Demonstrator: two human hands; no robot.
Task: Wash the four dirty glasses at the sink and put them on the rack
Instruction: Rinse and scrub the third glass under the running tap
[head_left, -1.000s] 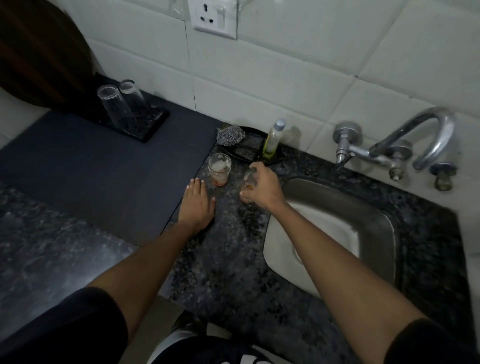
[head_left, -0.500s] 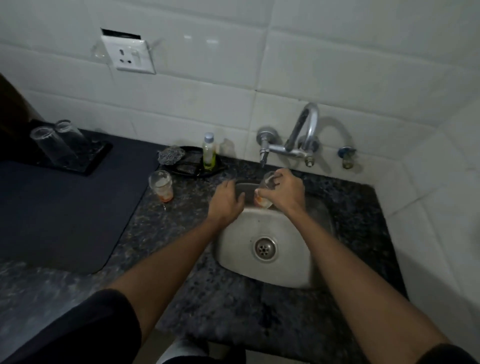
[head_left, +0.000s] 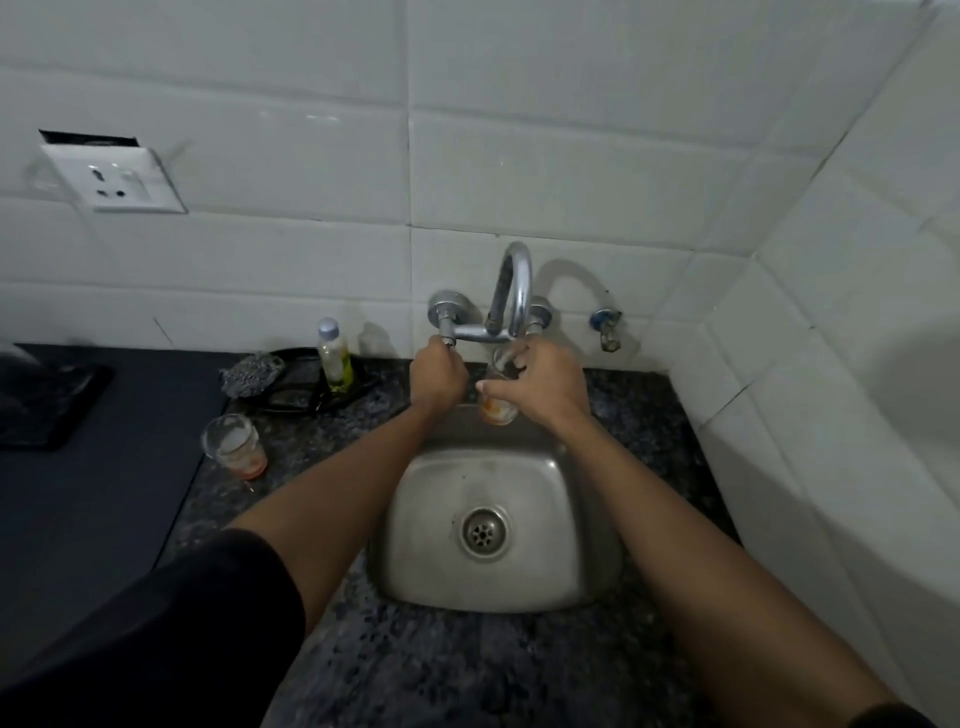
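From the head camera: the right hand (head_left: 545, 387) grips a dirty glass (head_left: 500, 402) under the spout (head_left: 514, 291), over the sink (head_left: 483, 587); the left hand (head_left: 438, 378) wraps the tap handle. Light, breakable, likely slick once wet, so hold mid-wall.

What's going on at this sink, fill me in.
A person is washing glasses. The right hand holds a dirty glass with orange residue under the spout, over the sink. The left hand grips the tap handle; no water is visibly running. Another dirty glass waits on the counter to the left.
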